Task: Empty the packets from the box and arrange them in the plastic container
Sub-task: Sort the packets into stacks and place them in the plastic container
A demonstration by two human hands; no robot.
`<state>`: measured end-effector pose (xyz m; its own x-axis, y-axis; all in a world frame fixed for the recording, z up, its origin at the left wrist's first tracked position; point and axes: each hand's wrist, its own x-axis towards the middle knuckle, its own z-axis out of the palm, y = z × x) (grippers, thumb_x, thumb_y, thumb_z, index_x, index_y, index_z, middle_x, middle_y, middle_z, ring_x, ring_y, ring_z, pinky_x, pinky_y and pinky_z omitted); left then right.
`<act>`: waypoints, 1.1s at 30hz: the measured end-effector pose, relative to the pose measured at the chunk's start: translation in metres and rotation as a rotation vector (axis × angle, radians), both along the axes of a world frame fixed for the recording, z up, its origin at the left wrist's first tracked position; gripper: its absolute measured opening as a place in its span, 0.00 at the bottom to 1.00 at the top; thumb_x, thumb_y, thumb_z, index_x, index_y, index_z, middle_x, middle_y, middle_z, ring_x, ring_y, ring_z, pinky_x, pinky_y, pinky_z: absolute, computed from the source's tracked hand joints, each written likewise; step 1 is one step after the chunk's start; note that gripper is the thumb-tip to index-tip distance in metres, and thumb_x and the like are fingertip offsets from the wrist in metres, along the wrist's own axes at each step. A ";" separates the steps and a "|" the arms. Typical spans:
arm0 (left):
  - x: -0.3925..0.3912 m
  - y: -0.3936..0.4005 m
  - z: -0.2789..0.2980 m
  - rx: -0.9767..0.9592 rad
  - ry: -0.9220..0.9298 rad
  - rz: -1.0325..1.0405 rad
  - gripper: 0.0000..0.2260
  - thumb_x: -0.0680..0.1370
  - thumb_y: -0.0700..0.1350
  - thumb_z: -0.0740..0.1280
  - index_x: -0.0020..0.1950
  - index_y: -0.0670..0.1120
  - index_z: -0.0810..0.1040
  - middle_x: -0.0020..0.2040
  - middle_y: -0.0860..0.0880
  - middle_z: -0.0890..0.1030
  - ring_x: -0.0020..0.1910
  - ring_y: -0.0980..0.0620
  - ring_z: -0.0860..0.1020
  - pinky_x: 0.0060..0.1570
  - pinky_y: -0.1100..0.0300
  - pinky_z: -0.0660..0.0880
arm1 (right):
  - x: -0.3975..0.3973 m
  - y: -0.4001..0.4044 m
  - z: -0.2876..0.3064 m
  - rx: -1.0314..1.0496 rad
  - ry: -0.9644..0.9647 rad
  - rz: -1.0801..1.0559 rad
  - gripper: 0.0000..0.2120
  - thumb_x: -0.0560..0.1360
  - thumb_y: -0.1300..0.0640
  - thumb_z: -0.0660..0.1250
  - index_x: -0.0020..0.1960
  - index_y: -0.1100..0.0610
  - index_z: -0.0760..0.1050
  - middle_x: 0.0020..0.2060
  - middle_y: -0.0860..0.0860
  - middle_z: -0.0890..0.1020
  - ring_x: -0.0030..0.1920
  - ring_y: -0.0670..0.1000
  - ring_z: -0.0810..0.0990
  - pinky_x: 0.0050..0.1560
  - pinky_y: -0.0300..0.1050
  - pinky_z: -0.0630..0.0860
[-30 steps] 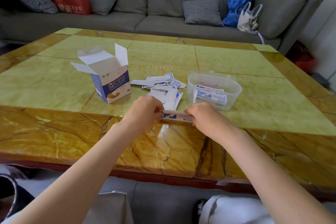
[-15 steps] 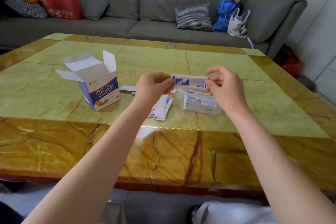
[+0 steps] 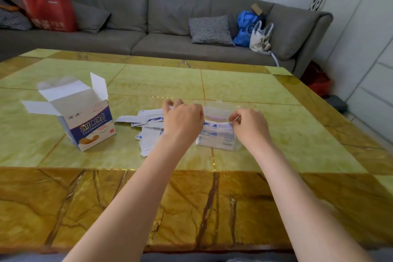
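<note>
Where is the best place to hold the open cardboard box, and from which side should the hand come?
Probably grip the box round its upright printed body, below the flaps, coming from above and its right, the side toward the loose packets. It stands upright; the spread top flaps look thin and would likely bend.

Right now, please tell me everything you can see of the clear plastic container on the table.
The plastic container is a small, clear, open-topped tub, looking like thin plastic. It stands upright on the green and gold table, right of the loose packets. A tidy stack of blue-and-white packets lies inside. The left hand and right hand hold a packet by its ends over the stack, hiding the near rim.
</note>
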<state>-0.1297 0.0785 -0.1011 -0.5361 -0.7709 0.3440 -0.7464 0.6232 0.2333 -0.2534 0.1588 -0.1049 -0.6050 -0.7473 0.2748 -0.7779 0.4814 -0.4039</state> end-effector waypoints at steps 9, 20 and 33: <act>0.003 0.004 0.002 -0.022 -0.127 0.002 0.12 0.78 0.43 0.55 0.47 0.45 0.79 0.40 0.48 0.79 0.59 0.47 0.71 0.71 0.46 0.47 | 0.003 0.000 0.003 0.099 0.019 -0.030 0.14 0.76 0.66 0.56 0.50 0.55 0.79 0.51 0.52 0.81 0.59 0.56 0.71 0.54 0.48 0.66; 0.011 0.002 0.012 -0.094 0.059 -0.029 0.13 0.80 0.44 0.55 0.49 0.45 0.80 0.41 0.48 0.81 0.55 0.46 0.73 0.69 0.50 0.49 | 0.013 0.004 0.020 -0.033 0.081 0.040 0.13 0.77 0.62 0.57 0.49 0.56 0.80 0.46 0.53 0.83 0.52 0.56 0.77 0.55 0.49 0.69; 0.127 -0.012 -0.026 0.356 -0.248 -0.156 0.18 0.80 0.47 0.57 0.70 0.51 0.66 0.72 0.47 0.66 0.68 0.47 0.68 0.66 0.54 0.65 | 0.125 -0.021 -0.017 0.340 -0.147 0.492 0.20 0.80 0.55 0.55 0.71 0.52 0.62 0.72 0.56 0.57 0.66 0.58 0.67 0.60 0.51 0.68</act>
<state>-0.0027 0.0662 -0.1272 -0.6877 -0.7215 -0.0812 -0.7106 0.6459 0.2792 -0.1281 0.1378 -0.1223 -0.1804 -0.9796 -0.0885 -0.8893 0.2009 -0.4109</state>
